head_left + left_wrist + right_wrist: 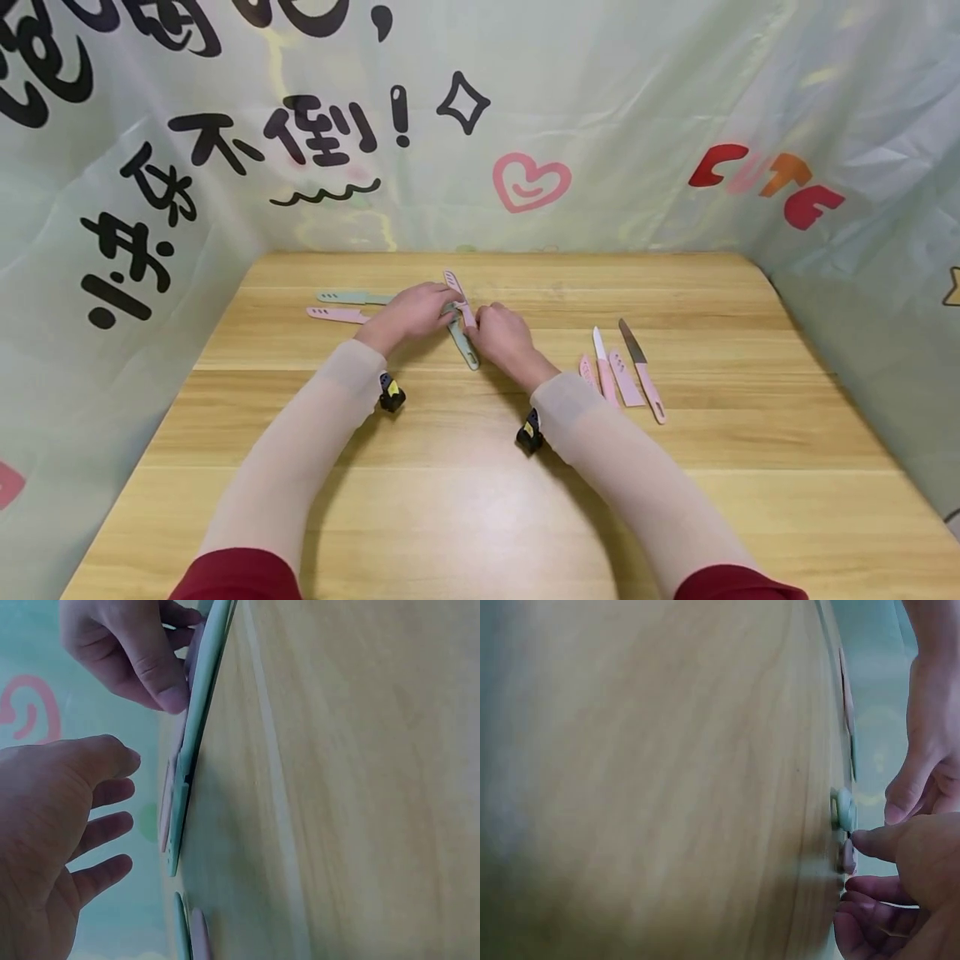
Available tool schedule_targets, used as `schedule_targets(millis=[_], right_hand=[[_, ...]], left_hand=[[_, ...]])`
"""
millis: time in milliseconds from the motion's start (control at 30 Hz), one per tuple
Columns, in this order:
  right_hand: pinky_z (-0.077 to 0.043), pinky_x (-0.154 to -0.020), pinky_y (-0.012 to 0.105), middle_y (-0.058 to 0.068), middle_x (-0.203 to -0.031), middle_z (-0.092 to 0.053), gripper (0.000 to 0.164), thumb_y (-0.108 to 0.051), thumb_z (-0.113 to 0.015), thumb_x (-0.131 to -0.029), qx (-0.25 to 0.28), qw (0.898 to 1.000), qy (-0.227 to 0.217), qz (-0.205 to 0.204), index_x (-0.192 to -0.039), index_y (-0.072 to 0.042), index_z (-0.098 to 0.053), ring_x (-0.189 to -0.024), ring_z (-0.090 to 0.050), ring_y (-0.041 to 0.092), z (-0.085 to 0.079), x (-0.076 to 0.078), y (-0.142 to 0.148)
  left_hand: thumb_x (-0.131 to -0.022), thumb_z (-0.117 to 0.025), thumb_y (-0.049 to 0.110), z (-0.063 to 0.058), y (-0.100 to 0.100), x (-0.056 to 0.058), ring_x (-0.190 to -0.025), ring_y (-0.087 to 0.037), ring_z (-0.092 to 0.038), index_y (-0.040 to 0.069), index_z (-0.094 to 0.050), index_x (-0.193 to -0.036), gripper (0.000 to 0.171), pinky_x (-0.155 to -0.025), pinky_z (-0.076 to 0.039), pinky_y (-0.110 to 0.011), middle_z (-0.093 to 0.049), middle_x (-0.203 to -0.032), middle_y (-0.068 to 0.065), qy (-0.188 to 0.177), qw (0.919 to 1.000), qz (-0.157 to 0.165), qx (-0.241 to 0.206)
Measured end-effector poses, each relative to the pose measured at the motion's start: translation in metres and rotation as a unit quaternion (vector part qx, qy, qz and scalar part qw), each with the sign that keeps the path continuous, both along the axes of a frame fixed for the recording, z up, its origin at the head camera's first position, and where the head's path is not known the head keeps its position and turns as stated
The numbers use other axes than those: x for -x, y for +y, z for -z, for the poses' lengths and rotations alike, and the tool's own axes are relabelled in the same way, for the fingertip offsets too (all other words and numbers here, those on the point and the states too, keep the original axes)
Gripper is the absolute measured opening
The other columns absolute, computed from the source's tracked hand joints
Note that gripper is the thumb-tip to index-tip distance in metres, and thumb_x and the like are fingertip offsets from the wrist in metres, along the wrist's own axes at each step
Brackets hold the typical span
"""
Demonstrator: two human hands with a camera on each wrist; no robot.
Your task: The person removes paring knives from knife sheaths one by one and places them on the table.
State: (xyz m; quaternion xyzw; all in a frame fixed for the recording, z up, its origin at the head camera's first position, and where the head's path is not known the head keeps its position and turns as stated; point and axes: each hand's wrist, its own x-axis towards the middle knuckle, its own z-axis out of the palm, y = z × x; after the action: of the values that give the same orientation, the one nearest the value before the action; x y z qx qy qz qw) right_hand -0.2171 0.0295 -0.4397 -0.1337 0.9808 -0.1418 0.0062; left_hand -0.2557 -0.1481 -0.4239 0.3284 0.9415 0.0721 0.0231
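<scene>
My right hand (504, 335) pinches a pink sheathed knife (453, 283) near its handle end, the perforated sheath pointing away from me. Beside it, a green sheathed knife (465, 346) lies angled on the table, its handle toward me. My left hand (420, 310) hovers by the two knives. In the left wrist view the left hand (45, 817) has loosely spread fingers with nothing between them, while the right thumb and fingers hold the pink knife (180, 735) alongside the green knife (199, 712). Left of these lie another green sheathed knife (345, 297) and pink sheathed knife (333, 314), partly behind the left hand.
On the right of the wooden table (750, 500) lie a bare knife with a pink handle (604, 375), a longer dark-bladed knife (645, 375), a small pink sheath (587, 371) and a larger sheath (625, 379). A printed curtain (600, 100) hangs behind the table.
</scene>
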Motion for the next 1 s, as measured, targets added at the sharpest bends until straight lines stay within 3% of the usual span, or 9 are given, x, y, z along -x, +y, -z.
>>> schedule_targets(millis=[333, 567, 833, 1000], right_hand=[[-0.051, -0.058, 0.037, 0.007, -0.082, -0.059, 0.024, -0.03, -0.062, -0.093, -0.035, 0.999, -0.012, 0.038, -0.091, -0.007, -0.064, -0.071, -0.057, 0.022, -0.005, 0.001, 0.007], [-0.05, -0.061, 0.036, 0.006, -0.082, -0.06, 0.02, -0.027, -0.067, -0.09, -0.022, 0.999, -0.029, 0.031, -0.09, -0.007, -0.064, -0.072, -0.056, 0.022, -0.003, 0.002, 0.015], [-0.053, -0.068, 0.039, 0.007, -0.088, -0.06, 0.018, -0.02, -0.066, -0.089, -0.006, 1.0, -0.015, 0.022, -0.101, -0.006, -0.066, -0.077, -0.058, 0.024, -0.002, -0.001, 0.02], [-0.055, -0.068, 0.041, 0.008, -0.087, -0.062, 0.015, -0.012, -0.063, -0.09, -0.002, 1.0, -0.005, 0.014, -0.103, -0.006, -0.061, -0.077, -0.062, 0.025, -0.004, -0.004, 0.022]], left_hand=[[-0.099, -0.058, 0.021, 0.0, 0.013, 0.008, -0.129, -0.028, -0.049, 0.006, -0.057, -0.134, 0.038, -0.113, -0.034, -0.04, -0.057, -0.136, -0.01, -0.025, 0.9997, 0.008, 0.001], [-0.101, -0.054, 0.021, 0.005, 0.022, 0.011, -0.136, -0.029, -0.041, 0.008, -0.05, -0.142, 0.043, -0.118, -0.025, -0.043, -0.049, -0.144, -0.012, -0.041, 0.9989, 0.007, 0.022], [-0.102, -0.053, 0.024, 0.008, 0.027, 0.015, -0.136, -0.029, -0.04, 0.012, -0.051, -0.142, 0.042, -0.117, -0.026, -0.046, -0.049, -0.144, -0.008, -0.017, 0.9983, 0.006, 0.055], [-0.101, -0.056, 0.032, 0.007, 0.029, 0.013, -0.132, -0.03, -0.044, 0.018, -0.064, -0.126, 0.03, -0.112, -0.028, -0.058, -0.057, -0.136, -0.002, -0.005, 0.9983, -0.016, 0.056]])
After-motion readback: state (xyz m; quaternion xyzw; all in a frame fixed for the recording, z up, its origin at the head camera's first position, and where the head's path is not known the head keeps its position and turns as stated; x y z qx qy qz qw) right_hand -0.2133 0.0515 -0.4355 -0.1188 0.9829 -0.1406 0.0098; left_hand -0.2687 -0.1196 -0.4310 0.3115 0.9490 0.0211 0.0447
